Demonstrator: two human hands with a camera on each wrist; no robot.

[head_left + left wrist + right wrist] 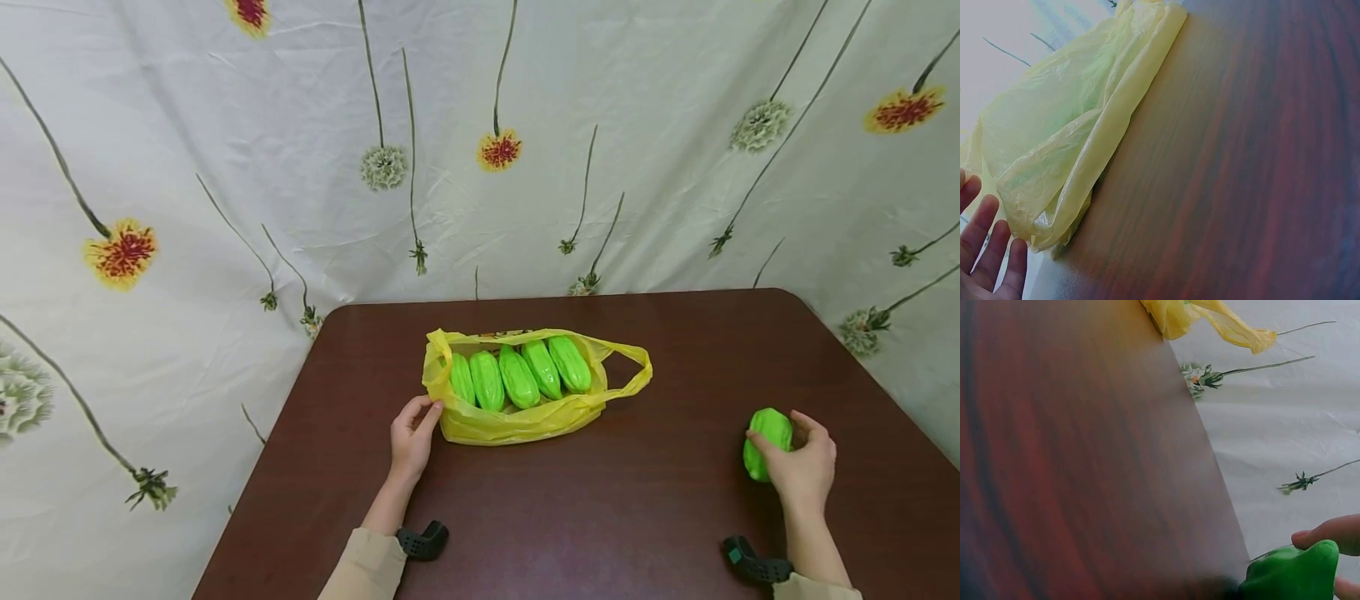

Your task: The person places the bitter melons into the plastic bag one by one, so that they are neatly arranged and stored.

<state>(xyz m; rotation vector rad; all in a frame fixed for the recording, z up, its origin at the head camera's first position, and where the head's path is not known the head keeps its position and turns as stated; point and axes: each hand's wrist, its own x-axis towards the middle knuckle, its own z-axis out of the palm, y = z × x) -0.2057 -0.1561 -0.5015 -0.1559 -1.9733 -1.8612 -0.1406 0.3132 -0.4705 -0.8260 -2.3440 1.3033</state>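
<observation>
A yellow plastic bag lies with its mouth open on the table, holding several bright green, ridged fruits in a row. My left hand is at the bag's left end, thumb and forefinger pinching its edge. In the left wrist view, the fingers of that hand are beside the thin, crumpled bag. Far to the right, my right hand grips another green ridged fruit between thumb and fingers. The right wrist view shows this fruit's lobed end below the thumb.
The dark brown wooden table has rounded far corners. Behind it hangs a white cloth printed with flowers. A handle loop of the bag extends rightward. Each wrist wears a black band.
</observation>
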